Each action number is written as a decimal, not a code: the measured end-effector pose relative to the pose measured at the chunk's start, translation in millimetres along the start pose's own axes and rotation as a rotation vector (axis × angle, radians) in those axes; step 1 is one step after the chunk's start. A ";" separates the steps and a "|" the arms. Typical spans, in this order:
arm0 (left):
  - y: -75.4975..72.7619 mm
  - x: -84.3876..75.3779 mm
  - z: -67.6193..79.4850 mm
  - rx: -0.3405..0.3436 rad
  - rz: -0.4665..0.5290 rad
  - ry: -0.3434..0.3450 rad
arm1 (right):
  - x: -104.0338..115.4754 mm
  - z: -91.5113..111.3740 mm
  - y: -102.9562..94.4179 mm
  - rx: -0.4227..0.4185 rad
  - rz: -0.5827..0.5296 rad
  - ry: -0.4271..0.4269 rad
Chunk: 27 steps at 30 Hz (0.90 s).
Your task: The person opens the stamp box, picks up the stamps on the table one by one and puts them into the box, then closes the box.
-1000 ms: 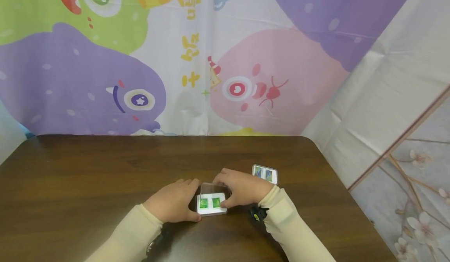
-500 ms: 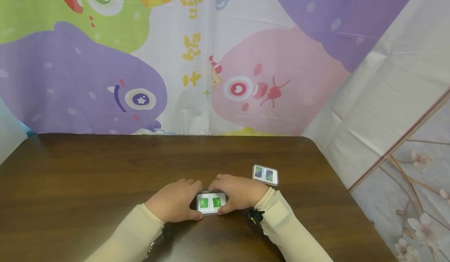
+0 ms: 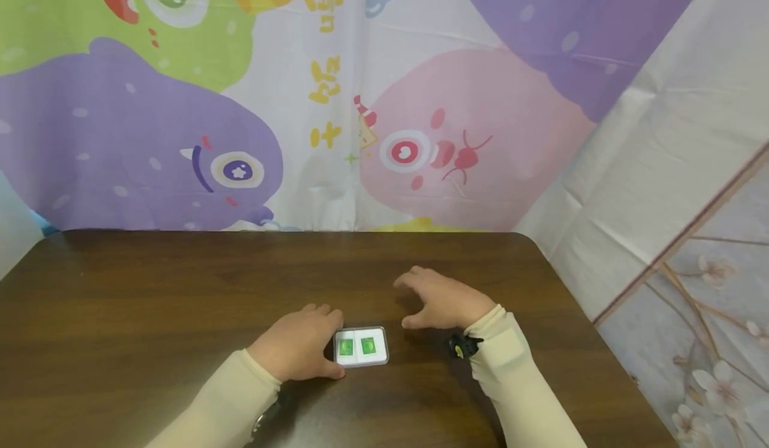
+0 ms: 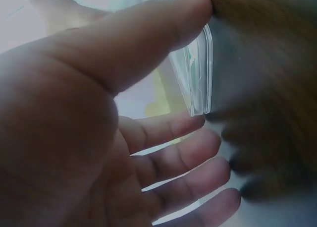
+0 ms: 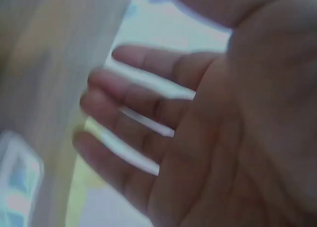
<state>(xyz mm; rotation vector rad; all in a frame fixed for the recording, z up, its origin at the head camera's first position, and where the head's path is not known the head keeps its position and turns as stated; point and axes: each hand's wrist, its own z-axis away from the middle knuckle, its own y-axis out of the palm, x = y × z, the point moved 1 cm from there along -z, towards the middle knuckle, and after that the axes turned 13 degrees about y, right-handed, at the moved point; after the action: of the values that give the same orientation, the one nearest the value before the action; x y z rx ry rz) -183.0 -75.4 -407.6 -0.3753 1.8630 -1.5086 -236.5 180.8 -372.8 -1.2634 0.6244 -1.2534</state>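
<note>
A flat clear plastic case with a white insert and two green pictures lies on the table. My left hand holds it at its left end, thumb at the near corner and index finger at the far one. The left wrist view shows the layered rim of the case between thumb and index fingertip, the other fingers spread. To the right, my right hand is apart from this case, fingers loosely extended and holding nothing. A second case with bluish pictures shows blurred in the right wrist view; the head view has it hidden behind the right hand.
Both hands are over a dark brown wooden table. A cartoon-printed cloth hangs along its far edge, and a pale sheet with a blossom print runs down the right side.
The tilted clear lid came down flat onto the case with green pictures. My right hand then let go and moved right and away, over the second case. My left hand stayed.
</note>
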 end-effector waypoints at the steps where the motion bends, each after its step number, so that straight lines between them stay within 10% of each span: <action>1: 0.2 -0.3 0.1 -0.004 -0.004 0.002 | -5.2 0.3 -2.6 -0.027 0.019 0.055; 10: 2.3 -3.9 -0.9 -0.051 -0.019 0.055 | -37.8 -3.7 -1.9 0.001 0.109 0.397; 27: -1.6 4.5 1.4 -0.007 0.022 -0.005 | -29.0 -7.1 10.0 0.008 0.072 0.299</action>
<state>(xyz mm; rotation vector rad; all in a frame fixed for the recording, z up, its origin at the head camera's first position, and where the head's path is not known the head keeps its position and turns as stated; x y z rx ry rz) -185.6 -79.7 -407.7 -0.3607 1.8633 -1.4849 -247.5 203.4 -391.7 -1.0452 0.8709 -1.3949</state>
